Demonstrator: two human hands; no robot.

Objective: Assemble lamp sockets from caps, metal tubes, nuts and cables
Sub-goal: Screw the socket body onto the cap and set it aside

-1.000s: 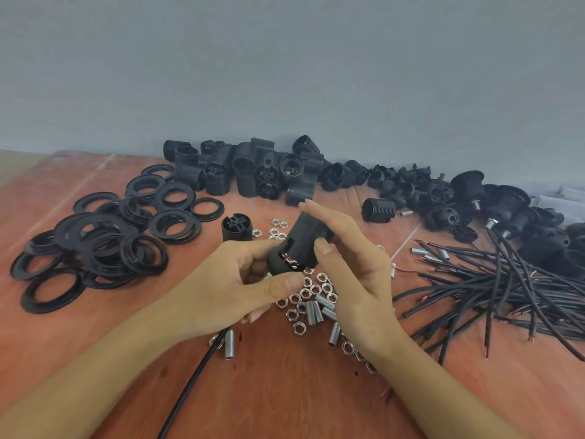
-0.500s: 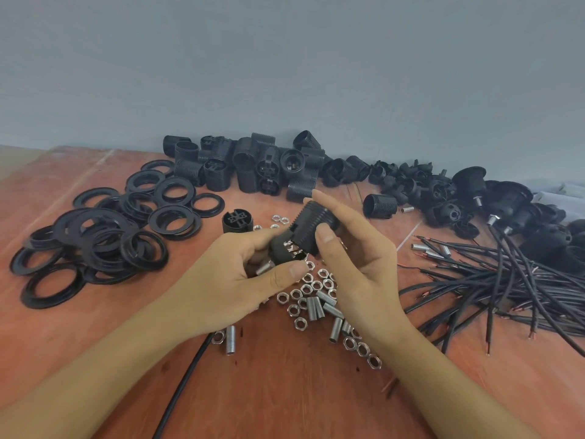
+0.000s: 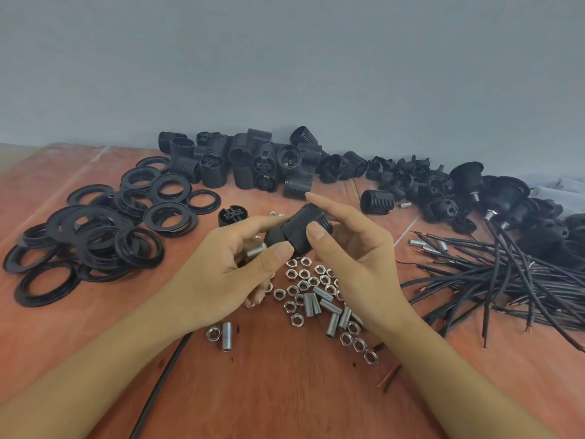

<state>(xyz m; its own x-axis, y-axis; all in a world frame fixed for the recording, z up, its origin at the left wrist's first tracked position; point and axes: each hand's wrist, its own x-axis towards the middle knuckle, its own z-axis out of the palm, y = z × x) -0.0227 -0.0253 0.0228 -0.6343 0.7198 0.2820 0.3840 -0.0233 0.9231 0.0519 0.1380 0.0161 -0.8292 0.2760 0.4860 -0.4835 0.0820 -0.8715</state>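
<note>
From the head view, two bare hands meet over the middle of the bench, holding one black lamp socket between them, lifted clear of the wood. The left hand has its grip closed round the smooth cap, thumb on top, and one metal tube sticks out of the cap toward the palm. The right hand pinches the threaded shell between thumb and fingers.

Under the hands lies a scatter of nuts, well over twenty, with about six loose tubes among them. One more nut and one tube lie touching beside the left wrist.

To the left, a heap of flat black rings overlaps too much to count. One socket insert and one lone shell sit apart from the pile of socket parts against the wall. The cable bundle sprawls on the right.
</note>
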